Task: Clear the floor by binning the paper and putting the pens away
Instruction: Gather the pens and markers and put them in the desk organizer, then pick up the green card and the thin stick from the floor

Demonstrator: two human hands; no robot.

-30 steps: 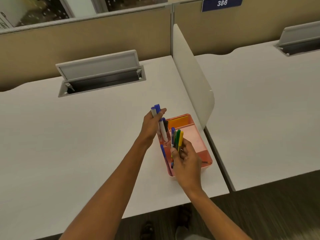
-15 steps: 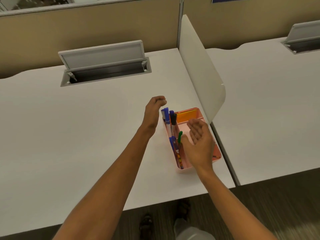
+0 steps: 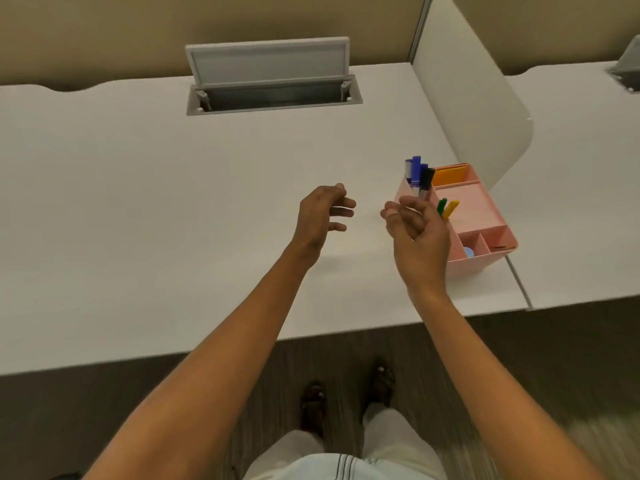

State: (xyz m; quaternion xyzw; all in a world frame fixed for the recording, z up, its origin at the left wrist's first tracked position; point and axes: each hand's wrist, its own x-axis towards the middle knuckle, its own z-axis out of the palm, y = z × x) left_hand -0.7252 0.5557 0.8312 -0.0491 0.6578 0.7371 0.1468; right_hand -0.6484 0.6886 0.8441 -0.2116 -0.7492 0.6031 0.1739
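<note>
Reading from the left, we first meet the white desk, bare on this side, with an open grey cable hatch set into its far edge. Next comes the left hand, raised over the desktop with its fingers loosely spread and nothing in them. Just beside it we see the right hand, likewise relaxed, fingers slightly curled and empty, hovering in front of the near left corner of the pink organizer. That organizer stands on the desk's right end, close to the white divider panel. In its far left compartment we find the blue and black pens standing upright; the green and yellow pens lean in the long compartment along its left wall, partly hidden by the right hand. An orange item fills the far compartment.

We judge the pen portion of the task finished: every pen we can see sits inside the organizer and neither hand carries anything. The strip of floor visible shows only the person's feet; no paper or bin appears in view, so we cannot tell whether the paper is binned.
</note>
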